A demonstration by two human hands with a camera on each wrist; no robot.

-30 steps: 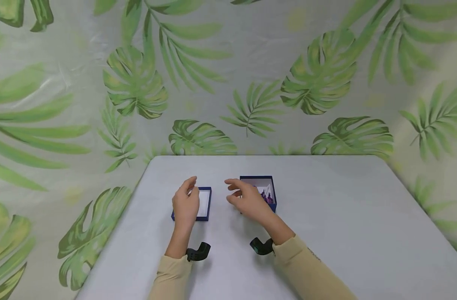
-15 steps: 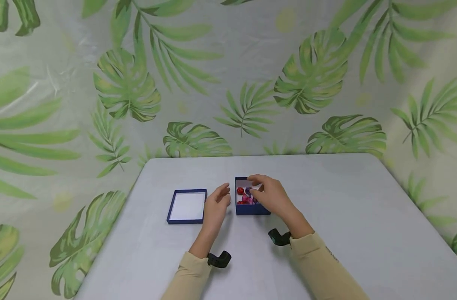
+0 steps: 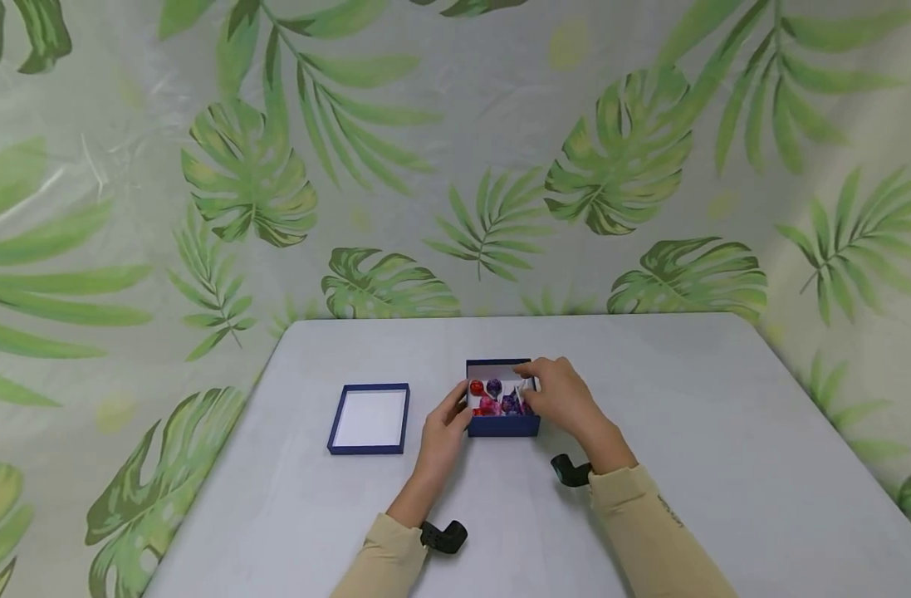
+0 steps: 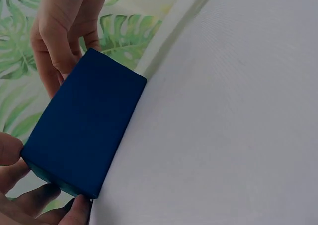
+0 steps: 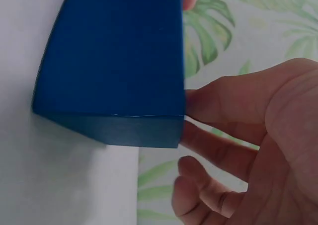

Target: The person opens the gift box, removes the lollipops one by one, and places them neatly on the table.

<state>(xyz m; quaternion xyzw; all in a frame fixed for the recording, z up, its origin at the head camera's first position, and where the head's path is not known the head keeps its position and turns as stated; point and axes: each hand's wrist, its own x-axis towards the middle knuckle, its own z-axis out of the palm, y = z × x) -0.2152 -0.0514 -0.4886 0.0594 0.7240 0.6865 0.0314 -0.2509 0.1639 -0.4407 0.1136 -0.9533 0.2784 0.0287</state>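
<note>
A small dark blue box (image 3: 502, 425) stands open on the grey table (image 3: 687, 432), with red, purple and pink wrapped sweets (image 3: 494, 396) inside. My left hand (image 3: 458, 409) grips the box's left side, thumb and fingers curled round its near corner. From the right, my right hand (image 3: 536, 387) holds the opposite side, fingers over the rim. The left wrist view shows the box (image 4: 84, 125) from outside, left fingertips (image 4: 35, 197) below it and the right hand (image 4: 64, 31) at its far end. In the right wrist view my right fingers (image 5: 223, 108) touch the box (image 5: 119, 61) at its corner.
The box's lid (image 3: 369, 418) lies upside down on the table, white inside showing, a hand's width left of the box. A leaf-print cloth (image 3: 455, 166) hangs behind and around the table. Black camera mounts (image 3: 443, 536) sit at both wrists.
My left hand left the lid and moved right to take the box's left side. My right hand moved from in front of the box to its right side, uncovering the sweets.
</note>
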